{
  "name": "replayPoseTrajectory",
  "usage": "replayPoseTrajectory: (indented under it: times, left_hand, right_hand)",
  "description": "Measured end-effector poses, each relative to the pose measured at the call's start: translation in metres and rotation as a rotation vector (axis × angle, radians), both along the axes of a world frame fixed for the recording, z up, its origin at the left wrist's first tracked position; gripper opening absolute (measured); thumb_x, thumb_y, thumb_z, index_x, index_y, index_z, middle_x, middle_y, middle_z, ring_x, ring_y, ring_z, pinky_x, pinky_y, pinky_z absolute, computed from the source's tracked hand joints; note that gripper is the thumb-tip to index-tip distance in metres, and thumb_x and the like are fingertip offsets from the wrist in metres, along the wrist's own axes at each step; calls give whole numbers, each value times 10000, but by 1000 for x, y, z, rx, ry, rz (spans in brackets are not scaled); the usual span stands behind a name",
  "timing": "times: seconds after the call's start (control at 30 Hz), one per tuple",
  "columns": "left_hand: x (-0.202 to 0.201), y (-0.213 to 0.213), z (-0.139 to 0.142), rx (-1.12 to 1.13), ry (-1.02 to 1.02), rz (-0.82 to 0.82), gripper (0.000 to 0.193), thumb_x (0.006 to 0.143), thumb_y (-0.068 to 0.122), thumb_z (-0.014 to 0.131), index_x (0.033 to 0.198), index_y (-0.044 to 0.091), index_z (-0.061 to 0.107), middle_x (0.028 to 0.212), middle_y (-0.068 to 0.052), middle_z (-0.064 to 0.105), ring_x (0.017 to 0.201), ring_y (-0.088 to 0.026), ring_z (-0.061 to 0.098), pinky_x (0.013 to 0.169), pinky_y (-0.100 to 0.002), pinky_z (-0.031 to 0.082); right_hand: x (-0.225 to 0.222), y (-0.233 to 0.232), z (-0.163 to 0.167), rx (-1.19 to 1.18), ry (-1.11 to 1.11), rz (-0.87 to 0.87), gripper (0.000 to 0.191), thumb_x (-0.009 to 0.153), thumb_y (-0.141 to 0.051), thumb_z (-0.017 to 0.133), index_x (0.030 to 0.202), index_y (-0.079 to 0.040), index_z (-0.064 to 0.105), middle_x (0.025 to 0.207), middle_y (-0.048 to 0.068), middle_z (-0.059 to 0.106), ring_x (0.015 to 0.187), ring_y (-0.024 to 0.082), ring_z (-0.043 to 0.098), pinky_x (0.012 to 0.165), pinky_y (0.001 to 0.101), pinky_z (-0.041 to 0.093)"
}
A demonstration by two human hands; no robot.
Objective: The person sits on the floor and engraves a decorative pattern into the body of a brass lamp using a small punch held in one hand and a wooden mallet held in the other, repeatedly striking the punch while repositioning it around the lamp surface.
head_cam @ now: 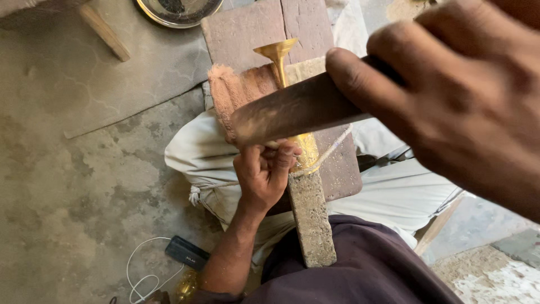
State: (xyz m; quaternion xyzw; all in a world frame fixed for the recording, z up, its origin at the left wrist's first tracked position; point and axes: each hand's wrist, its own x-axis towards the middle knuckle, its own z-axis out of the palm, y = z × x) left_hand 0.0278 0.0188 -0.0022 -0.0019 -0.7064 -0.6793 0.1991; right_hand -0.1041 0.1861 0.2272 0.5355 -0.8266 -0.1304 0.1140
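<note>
My right hand (467, 95), raised close to the camera, grips a dusty wooden mallet (292, 110), fingers curled tight around its handle. Below, my left hand (264, 169) is clenched around a brass trumpet-shaped piece (279, 59) lying on a cloth-padded wooden block (253, 34) across my lap, directly under the mallet's head.

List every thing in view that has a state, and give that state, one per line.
Right hand: raised near the camera, fingers closed around the wooden mallet.
Left hand: closed on the brass piece.
Brass piece: lying on the pink cloth, flared end pointing away.
Stone block: lying across the lap.
Metal bowl: upright on the floor, partly cut off.
White cable: loose, looped on the floor.
</note>
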Motion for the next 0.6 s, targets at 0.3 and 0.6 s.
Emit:
replayPoseTrajectory:
  times: [0.3, 0.6]
  left_hand:
    - [7, -1, -2, -443, 105, 97, 170, 1052, 152, 614, 1153, 16, 634, 944, -126, 743, 832, -211, 728, 735, -359, 585]
    - [-23, -38, 20, -230, -56, -265, 168, 1069, 249, 700, 1132, 98, 664, 955, -55, 759, 824, -147, 785, 684, -279, 639]
  right_hand:
    - [-8, -11, 6, -80, -79, 7, 638, 682, -23, 768, 1306, -146, 708, 1056, 89, 728, 955, 266, 700, 822, 400, 575]
    - [-14, 60, -53, -299, -346, -180, 622, 726, 163, 685, 1332, 33, 635, 1072, 195, 689, 908, 278, 678, 774, 376, 570]
